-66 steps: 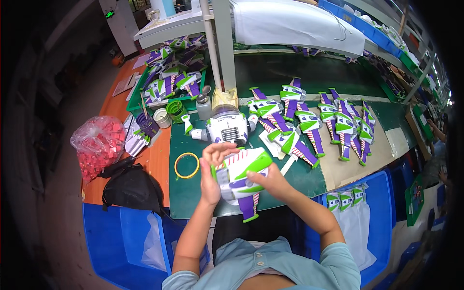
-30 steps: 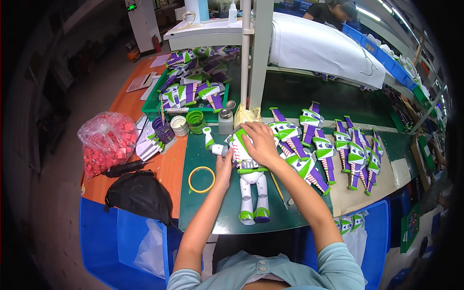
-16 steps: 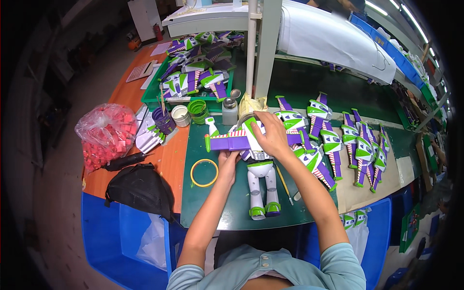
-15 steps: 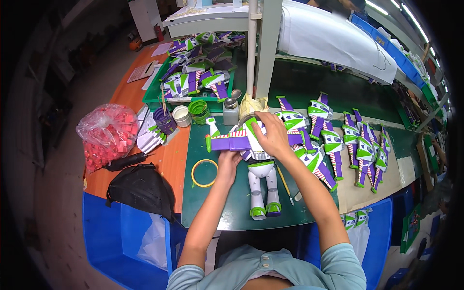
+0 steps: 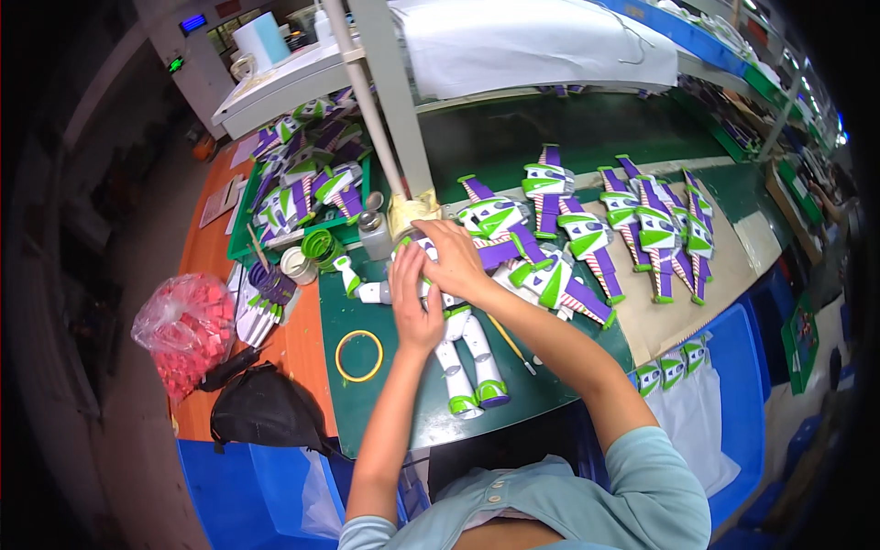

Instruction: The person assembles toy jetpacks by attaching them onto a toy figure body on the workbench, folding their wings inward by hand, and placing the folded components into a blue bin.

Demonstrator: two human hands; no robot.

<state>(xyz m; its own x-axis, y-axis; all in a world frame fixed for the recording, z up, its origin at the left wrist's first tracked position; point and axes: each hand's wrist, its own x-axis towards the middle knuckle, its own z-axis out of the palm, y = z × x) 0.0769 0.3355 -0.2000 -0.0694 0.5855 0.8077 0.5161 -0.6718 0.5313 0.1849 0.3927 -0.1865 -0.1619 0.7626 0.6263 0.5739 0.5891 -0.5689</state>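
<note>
A white toy figure (image 5: pixel 460 341) with green and purple feet lies on its back on the green tabletop, legs pointing toward me. My left hand (image 5: pixel 417 298) closes over its chest, fingers long and close together. From the right, my right hand (image 5: pixel 452 260) curls across its head and upper chest, its fingers meeting those of my left. Between them they hide most of the figure's upper body; its white arm (image 5: pixel 372 291) with a green and white hand sticks out on the left. Just right of my right hand is a purple wing (image 5: pixel 500 256) with a green tip.
Several winged toy backpacks (image 5: pixel 587 236) lie at the right. More fill a green crate (image 5: pixel 240 240). Green paint pot (image 5: pixel 322 247), white pot (image 5: pixel 298 266), metal can (image 5: pixel 374 236), tape ring (image 5: pixel 358 356), paintbrush (image 5: pixel 511 346), pink-filled bag (image 5: pixel 186 327) and black pouch (image 5: pixel 266 403) surround the figure.
The view has shifted to the right. My left hand has come from under the figure's side onto its chest. The purple wing that stretched out left of the figure no longer shows.
</note>
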